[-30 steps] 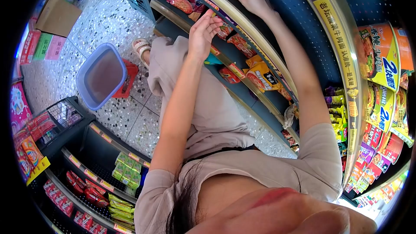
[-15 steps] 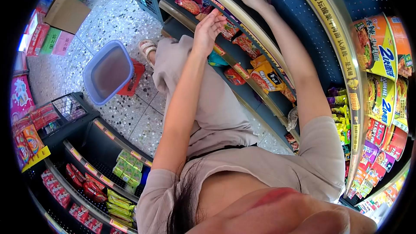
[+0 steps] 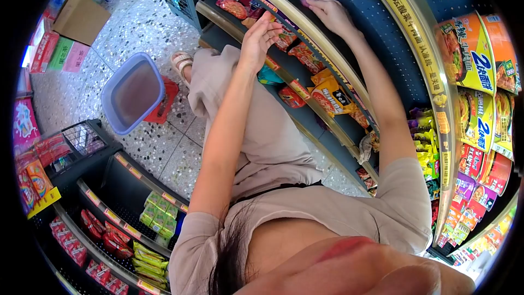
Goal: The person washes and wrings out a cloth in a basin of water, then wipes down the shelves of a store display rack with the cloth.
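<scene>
On the bare dark shelf [image 3: 376, 38], my right hand [image 3: 333, 15] presses down with its fingers closed on a small purple cloth [image 3: 307, 1]. Most of the cloth is hidden under the hand. My left hand [image 3: 261, 41] is at the front edge of that shelf, beside its price-label strip [image 3: 284, 19]. Its fingers are loosely bent and apart, holding nothing; whether they touch the edge I cannot tell. Bagged instant noodles [image 3: 332, 97] lie on the lower shelf below the two arms.
A blue-purple bucket [image 3: 112, 95] of murky water stands on the speckled floor [image 3: 180, 27] by a red stool [image 3: 168, 101]. Noodle cups [image 3: 475, 49] fill the shelf at right. A snack rack [image 3: 117, 240] is at lower left, an open cardboard box [image 3: 82, 17] at upper left.
My right hand has slid the purple cloth along the shelf, towards my body and slightly to the right. My left hand has stayed almost in place.
</scene>
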`<move>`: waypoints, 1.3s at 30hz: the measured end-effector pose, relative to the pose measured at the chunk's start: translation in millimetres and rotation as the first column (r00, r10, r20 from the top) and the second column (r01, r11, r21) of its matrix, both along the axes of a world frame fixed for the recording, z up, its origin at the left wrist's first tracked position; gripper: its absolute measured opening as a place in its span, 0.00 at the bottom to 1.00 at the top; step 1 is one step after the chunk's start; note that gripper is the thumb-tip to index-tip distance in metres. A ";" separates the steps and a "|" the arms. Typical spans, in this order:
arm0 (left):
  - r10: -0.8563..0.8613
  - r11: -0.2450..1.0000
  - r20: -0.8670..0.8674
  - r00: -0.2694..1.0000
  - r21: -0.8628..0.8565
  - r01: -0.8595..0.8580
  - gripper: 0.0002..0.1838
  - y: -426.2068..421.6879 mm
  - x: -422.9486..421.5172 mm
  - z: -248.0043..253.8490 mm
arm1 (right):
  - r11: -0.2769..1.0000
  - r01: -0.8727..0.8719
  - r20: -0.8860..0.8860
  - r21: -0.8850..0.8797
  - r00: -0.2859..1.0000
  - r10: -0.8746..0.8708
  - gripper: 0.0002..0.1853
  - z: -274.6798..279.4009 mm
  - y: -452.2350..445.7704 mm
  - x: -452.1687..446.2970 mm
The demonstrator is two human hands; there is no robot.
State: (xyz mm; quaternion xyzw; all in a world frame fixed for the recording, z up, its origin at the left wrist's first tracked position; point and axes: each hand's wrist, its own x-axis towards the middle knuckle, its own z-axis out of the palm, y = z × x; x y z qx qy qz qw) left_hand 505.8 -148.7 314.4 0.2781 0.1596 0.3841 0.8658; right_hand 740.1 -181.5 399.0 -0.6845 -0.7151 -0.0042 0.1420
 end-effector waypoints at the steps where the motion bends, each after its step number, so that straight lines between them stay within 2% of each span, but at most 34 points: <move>1: -0.001 1.000 0.009 1.000 -0.003 0.001 0.29 0.1 0.2 -0.8 | 1.000 -0.002 -0.008 -0.016 1.000 0.002 0.13 1.6 -4.0 0.1; 7: 0.016 0.999 0.039 0.999 -0.043 -0.014 0.28 0.0 2.0 2.8 | 0.995 -0.091 -0.053 0.046 0.994 0.094 0.12 -2.0 -0.3 8.9; 19: 0.058 0.994 0.070 0.996 -0.098 -0.051 0.22 2.4 5.2 2.2 | 0.997 -0.026 0.021 0.070 0.999 0.025 0.12 -12.3 68.1 14.1; 22: 0.054 0.995 0.069 0.996 -0.088 -0.047 0.22 3.3 4.9 0.9 | 0.978 -0.042 -0.079 0.206 0.995 0.060 0.07 -0.5 77.3 -1.2; 25: 0.048 0.996 0.070 0.996 -0.078 -0.042 0.22 3.4 3.2 1.8 | 0.974 0.007 -0.044 0.227 0.999 0.003 0.07 -2.6 85.6 -4.8; 28: 0.039 0.997 0.075 0.996 -0.063 -0.034 0.22 3.1 3.8 1.2 | 0.979 0.065 -0.015 0.194 0.998 -0.063 0.07 -5.1 85.3 -6.1; 31: 0.025 0.999 0.062 0.998 -0.043 -0.022 0.26 1.5 1.1 2.3 | 0.977 0.042 -0.010 0.210 0.999 -0.041 0.08 -2.7 81.3 -9.6; 34: -0.001 1.000 0.040 0.999 -0.020 0.002 0.29 1.3 0.8 1.9 | 0.993 0.055 0.106 0.103 0.992 -0.066 0.13 -22.1 79.4 15.2; 39: -0.026 1.000 0.008 1.000 0.006 0.026 0.31 -1.3 -1.0 4.5 | 0.993 0.078 0.097 0.085 0.992 -0.086 0.12 -20.8 55.2 18.9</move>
